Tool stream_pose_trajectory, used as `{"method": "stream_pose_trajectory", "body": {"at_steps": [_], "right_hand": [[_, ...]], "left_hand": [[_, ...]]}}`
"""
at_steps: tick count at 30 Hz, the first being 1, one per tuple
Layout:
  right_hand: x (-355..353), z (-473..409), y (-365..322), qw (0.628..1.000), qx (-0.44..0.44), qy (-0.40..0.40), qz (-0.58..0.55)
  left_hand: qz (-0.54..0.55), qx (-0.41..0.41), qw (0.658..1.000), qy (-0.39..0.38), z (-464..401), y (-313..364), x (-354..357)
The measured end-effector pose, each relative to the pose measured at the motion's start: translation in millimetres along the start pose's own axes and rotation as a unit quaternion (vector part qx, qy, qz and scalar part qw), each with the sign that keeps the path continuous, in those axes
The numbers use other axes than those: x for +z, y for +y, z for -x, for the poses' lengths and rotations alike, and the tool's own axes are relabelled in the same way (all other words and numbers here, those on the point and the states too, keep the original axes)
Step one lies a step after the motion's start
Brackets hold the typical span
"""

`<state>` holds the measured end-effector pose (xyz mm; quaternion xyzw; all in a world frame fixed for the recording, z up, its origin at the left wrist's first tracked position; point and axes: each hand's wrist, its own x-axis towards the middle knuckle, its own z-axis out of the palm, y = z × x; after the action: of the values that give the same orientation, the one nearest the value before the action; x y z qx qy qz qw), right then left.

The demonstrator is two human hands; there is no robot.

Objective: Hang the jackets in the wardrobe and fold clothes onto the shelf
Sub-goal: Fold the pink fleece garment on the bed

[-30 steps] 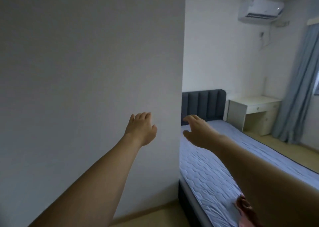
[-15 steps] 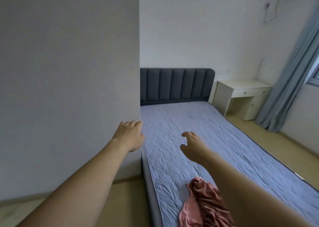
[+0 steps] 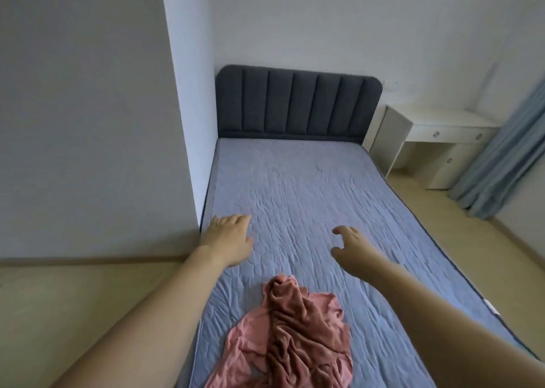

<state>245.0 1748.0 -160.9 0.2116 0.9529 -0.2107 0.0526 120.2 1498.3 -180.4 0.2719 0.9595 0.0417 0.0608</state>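
A crumpled pink garment [image 3: 292,337] lies on the near end of the blue-grey quilted mattress [image 3: 309,193]. Both my arms stretch out over the bed. My left hand [image 3: 228,238] hovers palm down above the mattress's left edge, fingers straight, holding nothing. My right hand [image 3: 351,247] is held out to the right of it, fingers loosely curled and empty. Both hands are beyond the garment and do not touch it. No wardrobe or jackets are in view.
A white wall panel [image 3: 88,122] stands along the bed's left side. The dark padded headboard [image 3: 298,104] is at the far end. A white desk [image 3: 436,140] and a blue curtain [image 3: 507,157] are at the right. Light wooden floor [image 3: 73,314] runs beside the bed.
My view has tilted down and swung right onto the bed. Both hands have dropped lower over the mattress, and the whole pink garment has come into view.
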Motion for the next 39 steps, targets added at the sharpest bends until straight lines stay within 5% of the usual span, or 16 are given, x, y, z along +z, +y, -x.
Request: {"method": "stream_pose_trajectory", "body": {"at_steps": [14,21,25,30,34,39], "right_hand": [[46.6,-75.8,204.6,0.988,-0.066,-0.134,0.036],[199.4,-129.5,326.7,0.969,-0.071,-0.234,0.032],[321.0,-156.7,378.3,0.957,-0.092,-0.274,0.041],[452.3,-214.2,403.5,0.959,-0.152,-0.215,0.1],[533.3,-254.4,426.7,0.947,-0.21,-0.188,0.158],[581.3,-254.0,449.3,0.948,-0.289,-0.001,0.132]], "left_hand": [[0.102,-0.152,0.981,-0.059,-29.3,159.5,158.8],[0.172,-0.175,0.957,-0.152,-20.8,238.4,373.8],[0.119,-0.21,0.949,-0.201,-16.9,245.7,513.3],[0.101,-0.355,0.915,-0.166,-42.6,222.9,650.0],[0.032,-0.348,0.933,-0.081,-48.8,219.1,721.8],[-0.036,-0.323,0.943,0.078,-46.9,208.4,770.7]]}}
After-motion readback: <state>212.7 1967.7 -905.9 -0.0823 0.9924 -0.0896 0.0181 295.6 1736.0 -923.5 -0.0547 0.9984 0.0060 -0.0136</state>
